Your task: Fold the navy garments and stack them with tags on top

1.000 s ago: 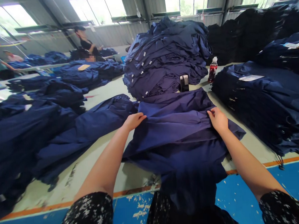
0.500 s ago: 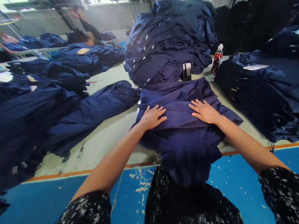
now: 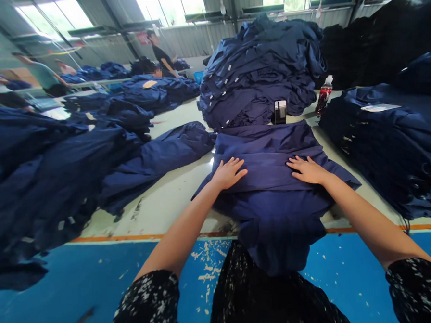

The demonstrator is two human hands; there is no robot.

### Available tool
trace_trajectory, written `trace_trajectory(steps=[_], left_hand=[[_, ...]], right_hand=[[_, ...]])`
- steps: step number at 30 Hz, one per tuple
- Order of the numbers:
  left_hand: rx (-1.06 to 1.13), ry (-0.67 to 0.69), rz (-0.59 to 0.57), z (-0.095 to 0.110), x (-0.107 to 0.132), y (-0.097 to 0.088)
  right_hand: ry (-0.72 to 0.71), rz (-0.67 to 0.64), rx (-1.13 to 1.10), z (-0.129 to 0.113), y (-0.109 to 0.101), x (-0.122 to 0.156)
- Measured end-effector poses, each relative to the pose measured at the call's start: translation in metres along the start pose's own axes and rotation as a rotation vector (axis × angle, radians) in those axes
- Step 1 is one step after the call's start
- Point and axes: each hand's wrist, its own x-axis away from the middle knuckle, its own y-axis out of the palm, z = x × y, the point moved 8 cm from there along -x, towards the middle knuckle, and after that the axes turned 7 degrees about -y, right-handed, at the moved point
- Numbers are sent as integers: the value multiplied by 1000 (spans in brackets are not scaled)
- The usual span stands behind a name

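Navy garment (image 3: 269, 178) lies on table (image 3: 166, 193), long axis running away from me, near end overhanging, my left hand (image 3: 229, 174) and right hand (image 3: 308, 170), pinching earlier, now flat, fingers apart.

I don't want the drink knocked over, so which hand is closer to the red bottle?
Right. The right hand lies on the navy cloth, on the near side of the red bottle and slightly left; the left hand lies farther left on the same cloth.

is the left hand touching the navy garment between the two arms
Touching: the head view shows the left hand laid palm down on the navy garment, fingers spread over the cloth, no gap visible beneath.
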Motion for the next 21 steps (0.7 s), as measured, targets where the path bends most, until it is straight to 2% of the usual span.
trace_trajectory(steps=[3,7,9,12,14,16,19,21], left_hand=[[-39,-48,77,-15,-8,-8],[-37,-179,23,-36,-11,14],[-18,-205,41,-41,-11,23],[-9,-209,56,-43,-12,27],[-18,-206,26,-39,-13,24],[-44,-196,44,-28,-10,14],[-54,-91,140,4,6,-5],[-23,32,144,29,23,-6]], right_hand=[[-23,82,25,-6,-9,-3],[15,33,42,1,8,-1],[23,31,45,5,16,2],[22,66,43,9,16,3],[17,58,37,9,13,2],[27,20,36,7,10,1],[34,21,49,-5,1,4],[-20,70,52,-21,-4,11]])
